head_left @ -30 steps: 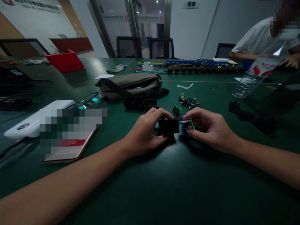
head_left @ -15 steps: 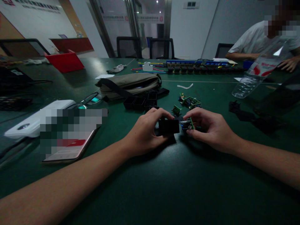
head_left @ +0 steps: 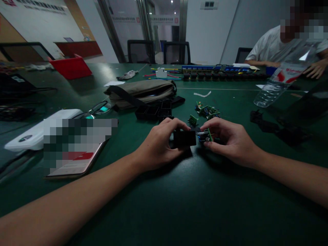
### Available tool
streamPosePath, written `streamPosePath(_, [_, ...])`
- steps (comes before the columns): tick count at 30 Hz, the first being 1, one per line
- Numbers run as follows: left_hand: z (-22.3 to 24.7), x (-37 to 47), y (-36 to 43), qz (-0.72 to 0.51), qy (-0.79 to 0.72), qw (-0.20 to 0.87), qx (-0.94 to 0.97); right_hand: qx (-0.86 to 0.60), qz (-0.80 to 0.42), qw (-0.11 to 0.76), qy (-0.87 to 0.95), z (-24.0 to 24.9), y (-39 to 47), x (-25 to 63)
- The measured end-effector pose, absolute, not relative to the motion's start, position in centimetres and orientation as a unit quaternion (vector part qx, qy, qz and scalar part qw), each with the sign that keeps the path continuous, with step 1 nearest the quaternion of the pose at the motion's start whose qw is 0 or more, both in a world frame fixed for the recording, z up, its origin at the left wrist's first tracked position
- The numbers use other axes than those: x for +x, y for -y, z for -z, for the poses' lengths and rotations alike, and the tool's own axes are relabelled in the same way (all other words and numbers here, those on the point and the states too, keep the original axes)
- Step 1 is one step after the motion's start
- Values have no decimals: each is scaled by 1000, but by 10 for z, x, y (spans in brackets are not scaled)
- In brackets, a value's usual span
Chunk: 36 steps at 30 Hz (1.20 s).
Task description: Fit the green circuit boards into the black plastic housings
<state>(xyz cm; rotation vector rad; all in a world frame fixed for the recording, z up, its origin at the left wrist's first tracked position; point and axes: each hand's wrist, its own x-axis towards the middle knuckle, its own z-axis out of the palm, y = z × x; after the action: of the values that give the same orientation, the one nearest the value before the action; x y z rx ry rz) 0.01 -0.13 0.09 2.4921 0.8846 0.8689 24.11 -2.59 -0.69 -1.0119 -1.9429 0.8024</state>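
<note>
Between the thumb and fingers of my left hand is a small black plastic case, held just above the green table. My right hand pinches a small green circuit board with blue and metal components, close to the case's right end. Whether board and case touch I cannot tell. Just beyond my fingers lie a loose circuit board and a small heap of similar boards. Several open black cases stand past my left hand.
Left on the table are a phone, a white device, and glasses. A khaki bag lies behind the cases. A clear plastic bottle and black pieces are right; a person sits beyond.
My hands, the case and the circuit board look unmoved. The person across the table has leaned slightly to the left.
</note>
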Motion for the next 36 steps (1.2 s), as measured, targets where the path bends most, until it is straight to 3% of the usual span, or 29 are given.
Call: streamPosePath(36, [-1, 1, 2, -305, -321, 180, 878, -397, -332, 392, 761, 8, 26, 242])
